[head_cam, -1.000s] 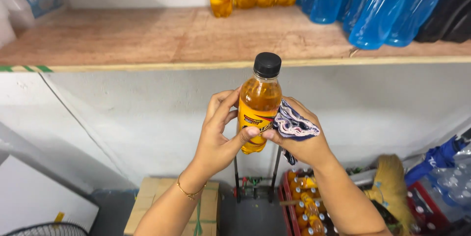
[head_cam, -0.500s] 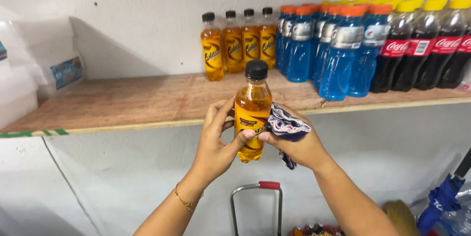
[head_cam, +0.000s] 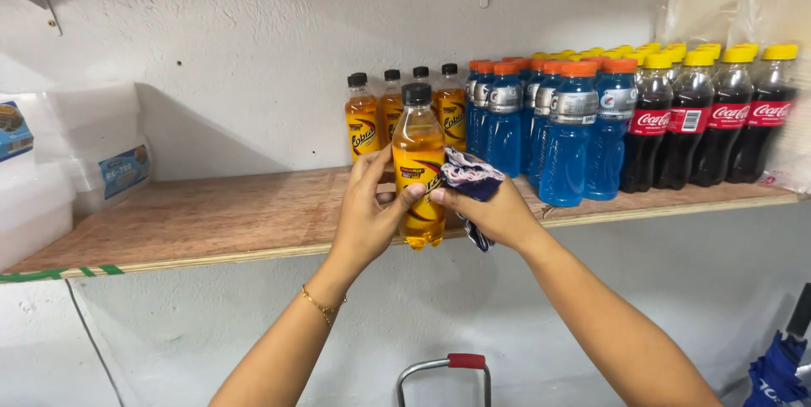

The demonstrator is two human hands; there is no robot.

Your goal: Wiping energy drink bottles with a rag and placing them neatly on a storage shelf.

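The left hand [head_cam: 367, 213] is wrapped around an orange drink bottle [head_cam: 420, 172] with a black cap, fingers curled round its left side and the thumb pressed across the label. The bottle stands upright in the air just in front of the front edge of the wooden shelf [head_cam: 211, 217], about midway along it. The right hand [head_cam: 498, 213] meets it from the other side, its thumb touching the bottle's label, while its fingers are closed on a bunched blue, white and dark patterned cloth [head_cam: 470, 179] pressed against the bottle's right side. A thin gold bracelet [head_cam: 319, 305] sits on the left wrist.

On the shelf behind, toward the back wall, stand more orange bottles [head_cam: 372, 124] of the same kind. Just to their right is a block of blue drink bottles [head_cam: 566, 141] with orange caps, then dark cola bottles [head_cam: 718, 128] with yellow caps reaching the right end of the shelf. Translucent plastic boxes [head_cam: 76, 158] are stacked at the left end. Below the shelf, a metal handle with a red grip [head_cam: 466, 361] shows at the bottom.
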